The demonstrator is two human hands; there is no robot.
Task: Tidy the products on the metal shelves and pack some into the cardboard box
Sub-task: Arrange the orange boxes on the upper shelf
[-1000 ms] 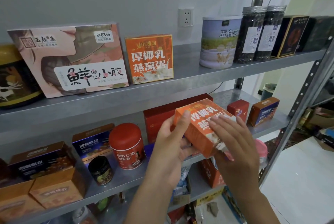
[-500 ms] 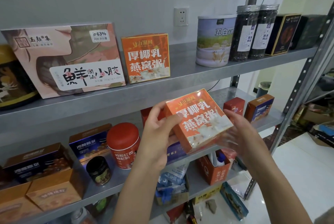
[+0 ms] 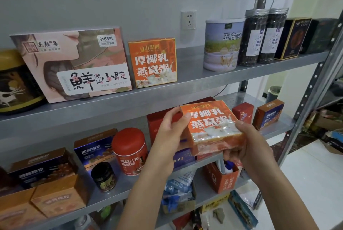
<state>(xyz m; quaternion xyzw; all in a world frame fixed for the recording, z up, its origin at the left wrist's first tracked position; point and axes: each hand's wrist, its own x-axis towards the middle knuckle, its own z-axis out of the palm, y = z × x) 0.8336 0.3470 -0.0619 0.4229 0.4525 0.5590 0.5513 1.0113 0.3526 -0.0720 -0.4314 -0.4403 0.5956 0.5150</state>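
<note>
Since a second ago my right hand [image 3: 254,148] has slid off the front of the orange box [image 3: 211,127] and down to its lower right corner, so the printed face now shows whole and tips up toward me.

Head view: the orange box hangs in the air at about 4 o'clock from the middle of the picture, in front of the middle shelf [image 3: 241,97] and touching no shelf. My left hand [image 3: 170,136] grips it at 9 o'clock, thumb on the upper left corner and fingers curled behind. My right hand grips it at 4 o'clock, fingers wrapped round the corner.

I judge it a light, stiff carton. The clear film over it looks glossy and is likely slick, so I would keep hold of opposite corners and edges, where the cardboard is stiffest, and not press in on the broad face.

Counting: two boxes of this kind, the one I hold and its twin box [image 3: 153,62] standing upright on the top shelf [image 3: 185,88] at 11 o'clock from my hands. Beside the twin box, at 9 o'clock, stands one large pink box [image 3: 74,64]. At 3 o'clock along the same shelf stand one white tin [image 3: 221,44] and two dark jars [image 3: 263,38], touching each other. On the middle shelf at 8 o'clock from my hands I count one red tin [image 3: 130,150] and one small black jar [image 3: 104,176]. I cannot pick out the packing carton.
</note>
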